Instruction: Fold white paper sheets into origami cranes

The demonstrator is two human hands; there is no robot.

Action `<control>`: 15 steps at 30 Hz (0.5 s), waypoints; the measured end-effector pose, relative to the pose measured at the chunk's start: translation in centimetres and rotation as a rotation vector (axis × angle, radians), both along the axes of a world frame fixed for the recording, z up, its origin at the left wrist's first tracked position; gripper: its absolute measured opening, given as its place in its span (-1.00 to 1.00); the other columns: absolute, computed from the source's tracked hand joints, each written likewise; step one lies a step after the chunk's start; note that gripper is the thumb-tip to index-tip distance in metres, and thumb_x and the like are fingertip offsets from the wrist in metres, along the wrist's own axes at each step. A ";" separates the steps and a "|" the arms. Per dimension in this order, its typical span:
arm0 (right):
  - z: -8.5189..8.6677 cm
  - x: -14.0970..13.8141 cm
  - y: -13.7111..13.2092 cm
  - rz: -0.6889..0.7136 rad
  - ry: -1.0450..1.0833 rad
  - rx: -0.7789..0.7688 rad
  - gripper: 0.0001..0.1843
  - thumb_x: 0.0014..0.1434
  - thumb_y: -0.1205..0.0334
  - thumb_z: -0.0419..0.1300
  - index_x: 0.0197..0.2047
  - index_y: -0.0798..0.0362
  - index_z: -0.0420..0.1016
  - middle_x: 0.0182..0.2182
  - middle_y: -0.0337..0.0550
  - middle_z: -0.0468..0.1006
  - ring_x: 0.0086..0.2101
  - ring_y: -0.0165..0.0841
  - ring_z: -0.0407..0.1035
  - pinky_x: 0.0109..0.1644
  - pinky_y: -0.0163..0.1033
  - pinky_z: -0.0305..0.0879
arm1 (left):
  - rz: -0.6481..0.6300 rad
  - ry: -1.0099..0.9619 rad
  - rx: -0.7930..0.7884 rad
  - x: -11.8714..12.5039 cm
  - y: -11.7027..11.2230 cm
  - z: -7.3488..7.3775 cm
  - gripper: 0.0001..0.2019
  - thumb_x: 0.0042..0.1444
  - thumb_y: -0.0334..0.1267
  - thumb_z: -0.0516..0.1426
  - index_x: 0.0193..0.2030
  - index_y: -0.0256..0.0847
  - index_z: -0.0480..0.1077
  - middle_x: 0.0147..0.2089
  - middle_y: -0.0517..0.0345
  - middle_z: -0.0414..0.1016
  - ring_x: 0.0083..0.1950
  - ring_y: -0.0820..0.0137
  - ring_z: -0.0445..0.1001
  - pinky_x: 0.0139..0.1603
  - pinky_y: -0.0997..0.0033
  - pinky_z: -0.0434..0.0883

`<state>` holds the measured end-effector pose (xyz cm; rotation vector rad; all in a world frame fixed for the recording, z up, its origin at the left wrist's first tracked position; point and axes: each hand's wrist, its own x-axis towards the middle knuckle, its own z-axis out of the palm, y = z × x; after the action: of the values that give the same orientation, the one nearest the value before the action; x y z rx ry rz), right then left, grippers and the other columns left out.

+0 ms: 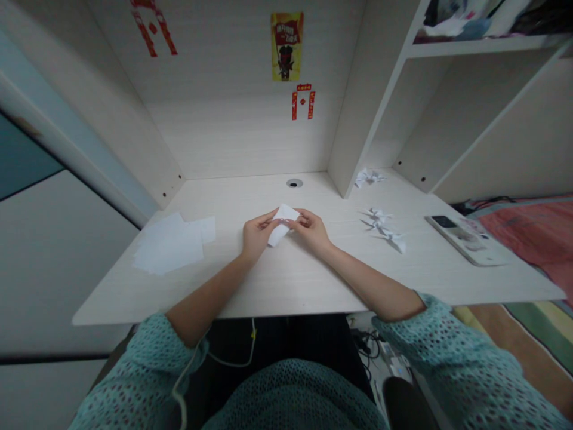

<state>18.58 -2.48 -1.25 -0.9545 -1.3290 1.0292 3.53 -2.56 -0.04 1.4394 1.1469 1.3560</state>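
Note:
A small folded piece of white paper (pixel 285 212) is held just above the desk, tilted, between my two hands. My left hand (pixel 260 236) pinches its left side, thumb on top and fingers behind. On the opposite side, my right hand (pixel 313 230) grips the paper in the same way, with both thumbs meeting near its middle. How the folds run beneath the fingers is hidden. A spread stack of white paper sheets (pixel 172 245) lies left of my hands. To the right sit several folded paper cranes (pixel 378 221).
More folded paper pieces (pixel 369 177) lie by the upright divider (pixel 376 89). A flat white device or case (pixel 465 242) rests at the desk's right. The desk (pixel 286 292) has a cable hole (pixel 294 183) at the back. A white cable (pixel 233 363) hangs below its front edge.

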 end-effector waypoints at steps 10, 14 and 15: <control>-0.6 -0.4 0.3 0.024 -0.076 -0.103 -0.56 -0.10 -0.15 0.23 -0.60 0.10 0.40 -0.67 -0.29 0.35 -0.62 -0.51 0.11 -0.53 -0.35 -0.04 | 0.043 -0.213 -0.101 0.4 0.1 -0.3 -0.48 -0.17 -0.12 0.29 -0.02 -0.27 0.44 -0.18 -0.02 0.57 -0.23 0.29 0.52 -0.24 0.35 0.45; -0.8 -0.5 0.6 0.007 -0.085 -0.103 -0.56 -0.10 -0.16 0.23 -0.59 0.10 0.41 -0.66 -0.27 0.38 -0.62 -0.50 0.13 -0.54 -0.35 -0.03 | 0.049 -0.238 -0.133 0.4 0.2 -0.5 -0.47 -0.18 -0.11 0.30 -0.03 -0.29 0.43 -0.19 -0.03 0.57 -0.24 0.29 0.52 -0.25 0.35 0.44; -0.9 -0.4 0.7 -0.003 -0.101 -0.098 -0.56 -0.10 -0.16 0.23 -0.59 0.10 0.41 -0.65 -0.26 0.39 -0.62 -0.49 0.15 -0.54 -0.35 -0.01 | 0.050 -0.235 -0.144 0.4 0.3 -0.6 -0.47 -0.18 -0.10 0.30 -0.03 -0.29 0.43 -0.19 -0.04 0.57 -0.25 0.29 0.52 -0.26 0.35 0.44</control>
<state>18.15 -1.83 -2.13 -1.0939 -1.3695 1.0637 3.95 -2.27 -0.64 1.1236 1.1081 1.4055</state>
